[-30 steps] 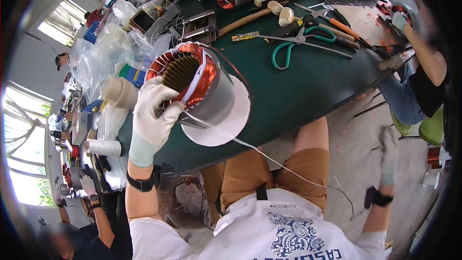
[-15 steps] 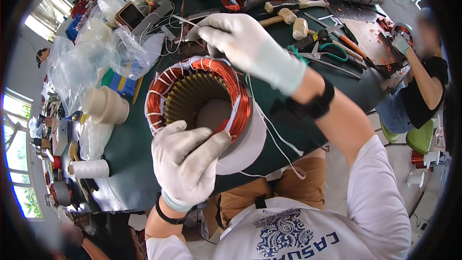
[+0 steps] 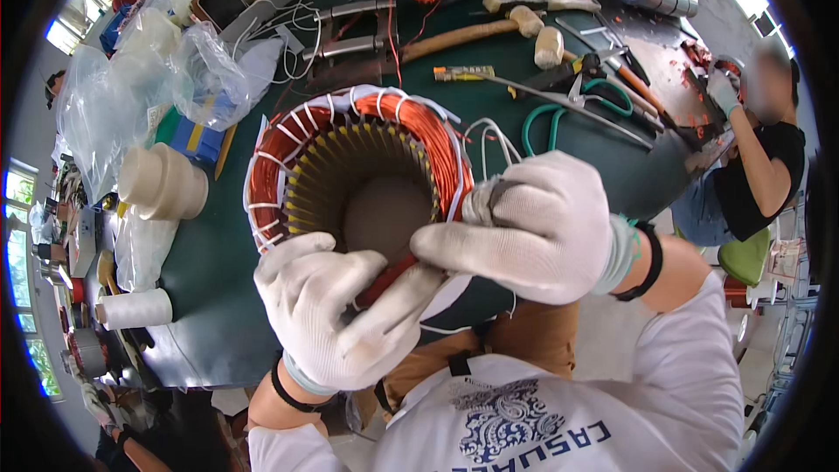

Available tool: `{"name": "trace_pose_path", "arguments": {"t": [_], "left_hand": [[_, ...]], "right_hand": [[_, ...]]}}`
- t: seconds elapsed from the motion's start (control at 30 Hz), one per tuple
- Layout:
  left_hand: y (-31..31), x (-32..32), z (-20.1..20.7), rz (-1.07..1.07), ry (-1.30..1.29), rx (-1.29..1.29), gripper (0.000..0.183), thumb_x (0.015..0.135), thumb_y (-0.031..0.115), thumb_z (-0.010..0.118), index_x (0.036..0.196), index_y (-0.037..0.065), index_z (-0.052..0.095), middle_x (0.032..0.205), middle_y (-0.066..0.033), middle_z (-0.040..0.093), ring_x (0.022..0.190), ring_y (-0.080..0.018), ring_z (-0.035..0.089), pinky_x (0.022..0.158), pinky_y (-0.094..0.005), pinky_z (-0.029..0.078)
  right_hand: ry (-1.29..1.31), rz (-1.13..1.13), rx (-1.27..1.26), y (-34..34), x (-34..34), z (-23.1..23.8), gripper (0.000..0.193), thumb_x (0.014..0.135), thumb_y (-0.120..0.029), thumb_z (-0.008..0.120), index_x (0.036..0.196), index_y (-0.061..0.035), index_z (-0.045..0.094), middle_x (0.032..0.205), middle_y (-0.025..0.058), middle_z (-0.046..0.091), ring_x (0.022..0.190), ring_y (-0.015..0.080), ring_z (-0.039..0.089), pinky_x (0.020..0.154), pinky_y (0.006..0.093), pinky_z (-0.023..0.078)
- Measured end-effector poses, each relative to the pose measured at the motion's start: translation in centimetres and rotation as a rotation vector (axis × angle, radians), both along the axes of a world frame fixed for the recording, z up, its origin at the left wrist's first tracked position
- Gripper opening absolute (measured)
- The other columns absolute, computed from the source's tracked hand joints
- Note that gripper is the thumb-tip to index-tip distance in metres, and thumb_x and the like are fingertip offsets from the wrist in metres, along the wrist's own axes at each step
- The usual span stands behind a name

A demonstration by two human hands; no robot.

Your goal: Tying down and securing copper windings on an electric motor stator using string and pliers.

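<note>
A green tabletop (image 3: pixel 205 328) fills the head view: one white spool (image 3: pixel 137 308) near its left edge, one copper-wound cylinder (image 3: pixel 358 157) by its near edge. The left hand's (image 3: pixel 341 310) fingers curl over its rim; the right hand's (image 3: pixel 542 232) bend beside them, grip unclear.

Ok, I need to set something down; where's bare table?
Green tabletop is bare between white thread spool and white-gloved left hand, and between green-handled scissors and gloved right hand. Clear plastic bags crowd the far left.

green table (image 3: pixel 210 284) | copper-wound stator (image 3: pixel 363 153) | scissors (image 3: pixel 574 98) | mallet (image 3: pixel 549 48) | white spool (image 3: pixel 135 308)
</note>
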State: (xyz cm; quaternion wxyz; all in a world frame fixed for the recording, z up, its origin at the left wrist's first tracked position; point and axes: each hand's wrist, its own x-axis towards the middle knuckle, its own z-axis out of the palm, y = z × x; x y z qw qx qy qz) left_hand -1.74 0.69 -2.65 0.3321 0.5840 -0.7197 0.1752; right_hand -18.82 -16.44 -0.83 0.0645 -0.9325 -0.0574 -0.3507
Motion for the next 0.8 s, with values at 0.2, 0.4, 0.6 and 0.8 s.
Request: {"name": "trace_pose_path", "arguments": {"t": [0.2,0.4,0.6,0.8], "left_hand": [[-1.0,-0.2,-0.1,-0.007,0.005,-0.092,0.035,0.066,-0.007,0.07,0.096,0.012,0.072,0.094,-0.0059,0.064,0.089,-0.0267,0.059,0.087,-0.0463,0.048],[-0.7,0.5,-0.2,-0.069,0.07,-0.106,0.033,0.071,0.001,0.069,0.103,0.01,0.072,0.094,-0.0044,0.064,0.086,-0.0268,0.059,0.084,-0.0414,0.046],[0.2,-1.2,2.7,0.026,0.582,0.127,0.034,0.097,0.001,0.046,0.126,-0.003,0.064,0.105,-0.0134,0.071,0.089,-0.0192,0.066,0.084,-0.0292,0.05],[-0.4,1.6,5.6,0.026,0.376,0.324,0.027,0.096,0.003,0.051,0.117,0.0,0.068,0.101,-0.0158,0.072,0.092,-0.0263,0.069,0.086,-0.0339,0.052]], "right_hand": [[-0.071,-0.029,0.111,0.0,0.1,-1.0,0.026,0.079,-0.017,0.068,0.105,-0.0174,0.072,0.081,0.0004,0.063,0.063,0.0164,0.064,0.048,0.0307,0.049],[-0.05,-0.021,1.099,6.6,-4.3,-0.9,0.033,0.1,-0.008,0.05,0.127,0.0034,0.064,0.11,0.0159,0.072,0.07,0.0156,0.068,0.065,0.0307,0.055],[0.507,0.017,2.001,12.9,-5.3,-5.6,0.018,0.103,-0.012,0.049,0.106,0.0016,0.061,0.074,0.0021,0.056,0.061,0.0129,0.056,0.057,0.0286,0.049],[0.32,0.208,2.227,11.4,-3.8,-0.2,0.028,0.103,-0.015,0.051,0.124,0.0006,0.058,0.074,-0.0008,0.055,0.053,0.0041,0.049,0.044,0.0203,0.037]]}}
